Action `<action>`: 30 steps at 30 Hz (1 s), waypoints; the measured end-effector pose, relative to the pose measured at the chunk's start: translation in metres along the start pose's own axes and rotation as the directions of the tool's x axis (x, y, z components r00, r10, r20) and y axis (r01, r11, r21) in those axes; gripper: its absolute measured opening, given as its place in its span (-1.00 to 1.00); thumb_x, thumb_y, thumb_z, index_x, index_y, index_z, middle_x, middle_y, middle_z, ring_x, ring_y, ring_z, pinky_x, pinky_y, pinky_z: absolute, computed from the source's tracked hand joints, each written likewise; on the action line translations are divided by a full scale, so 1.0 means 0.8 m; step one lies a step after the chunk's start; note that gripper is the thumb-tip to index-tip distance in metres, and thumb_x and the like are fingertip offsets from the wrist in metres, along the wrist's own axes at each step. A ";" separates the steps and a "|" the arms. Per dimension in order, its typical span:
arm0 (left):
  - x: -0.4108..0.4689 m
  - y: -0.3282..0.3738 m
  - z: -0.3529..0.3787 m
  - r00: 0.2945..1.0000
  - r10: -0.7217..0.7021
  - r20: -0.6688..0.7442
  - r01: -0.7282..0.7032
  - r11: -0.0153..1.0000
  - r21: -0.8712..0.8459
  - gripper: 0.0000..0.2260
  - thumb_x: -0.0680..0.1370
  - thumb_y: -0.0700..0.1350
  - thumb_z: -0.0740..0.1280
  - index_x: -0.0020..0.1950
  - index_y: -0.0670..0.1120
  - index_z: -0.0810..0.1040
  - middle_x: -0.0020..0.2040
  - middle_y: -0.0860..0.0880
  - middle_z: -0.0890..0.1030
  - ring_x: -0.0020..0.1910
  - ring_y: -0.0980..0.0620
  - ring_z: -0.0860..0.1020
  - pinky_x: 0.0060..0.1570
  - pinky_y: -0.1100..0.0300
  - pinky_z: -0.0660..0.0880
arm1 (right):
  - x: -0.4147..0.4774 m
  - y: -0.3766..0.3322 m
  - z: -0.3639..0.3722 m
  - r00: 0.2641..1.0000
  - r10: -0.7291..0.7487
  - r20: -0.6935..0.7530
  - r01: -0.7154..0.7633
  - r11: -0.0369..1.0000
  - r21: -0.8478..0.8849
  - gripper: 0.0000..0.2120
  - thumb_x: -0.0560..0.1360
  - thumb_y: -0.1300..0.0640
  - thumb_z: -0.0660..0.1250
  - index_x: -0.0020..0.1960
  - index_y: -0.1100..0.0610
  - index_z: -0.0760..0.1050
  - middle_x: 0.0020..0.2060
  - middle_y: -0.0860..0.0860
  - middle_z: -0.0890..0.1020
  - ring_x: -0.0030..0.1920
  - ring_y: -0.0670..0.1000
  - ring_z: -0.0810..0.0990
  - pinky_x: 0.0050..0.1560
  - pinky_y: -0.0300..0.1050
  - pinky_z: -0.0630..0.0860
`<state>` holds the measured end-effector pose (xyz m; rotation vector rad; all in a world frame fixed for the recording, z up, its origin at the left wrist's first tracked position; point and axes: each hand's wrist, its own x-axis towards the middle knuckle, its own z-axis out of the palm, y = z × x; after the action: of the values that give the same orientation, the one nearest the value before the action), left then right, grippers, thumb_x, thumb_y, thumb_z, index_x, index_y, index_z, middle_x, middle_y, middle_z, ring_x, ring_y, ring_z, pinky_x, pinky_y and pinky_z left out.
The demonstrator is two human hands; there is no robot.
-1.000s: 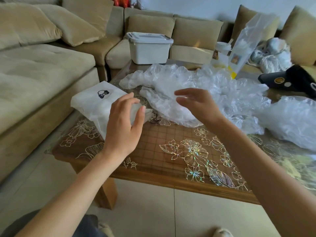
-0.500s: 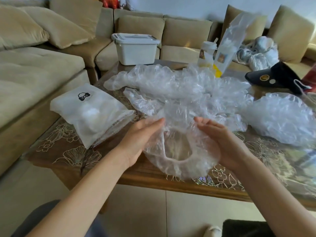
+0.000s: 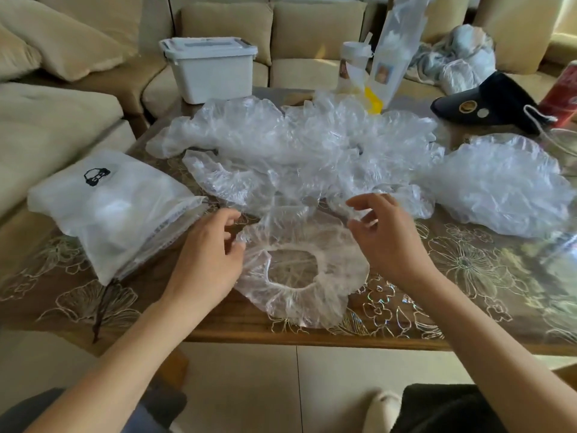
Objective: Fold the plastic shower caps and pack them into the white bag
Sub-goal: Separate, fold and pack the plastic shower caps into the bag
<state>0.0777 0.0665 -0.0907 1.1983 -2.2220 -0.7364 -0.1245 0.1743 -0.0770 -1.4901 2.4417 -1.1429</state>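
Obs.: the clear crinkled plastic shower cap (image 3: pixel 340 264) now lies spread on the wooden table under its clear flower-printed cover (image 3: pixel 468 310), at the near edge, elastic ring facing up. Half a second ago we see it lifted between both hands. A second ago both hands are raised with nothing in them.

Left hand (image 3: pixel 206 260): fingers curled, pinching the frilled left rim of the shower cap. Right hand (image 3: pixel 387 242): fingers curled at the far right rim with film between the fingertips. Motion blur there, so we read this as a pinch with some reserve.

The translucent white plastic bag with a small black logo (image 3: pixel 115 207) lies at the near left corner of the table, mouth turned towards the left hand, just beside the shower cap. It looks bulky, so we judge that it is partly filled.

The loose heap of clear caps (image 3: pixel 281 142) runs across the middle of the table, and a separate bunch (image 3: pixel 505 185) sits towards the right edge. We count many unfolded.

Reading: one cap is singled out and flattened, so the folding of this piece starts here. No fold is visible yet.

Caution: the film is thin and springy. We expect it to puff open unless it is pressed flat before it goes into the white bag.
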 end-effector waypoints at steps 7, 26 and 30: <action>-0.013 0.010 0.018 0.863 0.445 0.240 -0.472 0.879 0.069 -0.60 0.60 -0.16 0.21 0.44 0.01 0.31 0.40 0.21 0.21 0.40 0.33 0.09 0.35 0.51 -0.13 | -0.061 -0.026 0.014 0.895 -0.356 0.269 0.399 0.909 -0.121 -0.63 0.55 -0.03 0.18 0.24 0.16 0.49 0.18 0.04 0.56 0.16 0.01 0.52 0.23 -0.22 0.36; -0.027 -0.022 -0.013 0.874 0.342 0.346 -0.351 0.936 -0.040 -0.48 0.34 0.45 0.18 0.21 0.25 0.47 0.13 0.49 0.38 0.17 0.59 0.29 0.08 0.60 0.24 | -0.108 0.008 0.024 0.823 -0.523 0.219 0.540 0.841 -0.020 -0.80 0.53 0.01 0.23 -0.07 0.11 0.56 0.05 -0.01 0.61 0.15 -0.03 0.52 0.17 -0.18 0.38; -0.027 -0.019 -0.016 0.855 0.357 0.375 -0.377 0.926 -0.021 -0.37 0.22 0.41 0.37 0.26 0.29 0.41 0.20 0.48 0.30 0.15 0.65 0.19 0.08 0.68 0.10 | -0.099 0.006 0.016 0.941 -0.292 0.169 0.250 0.941 0.229 -0.87 0.54 0.10 0.27 -0.13 0.12 0.53 -0.20 -0.09 0.63 -0.18 -0.13 0.56 -0.13 -0.24 0.47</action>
<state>0.1054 0.0753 -0.0958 0.6511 -2.6931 -0.7976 -0.0806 0.2312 -0.1135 -1.8166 1.9659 -1.1774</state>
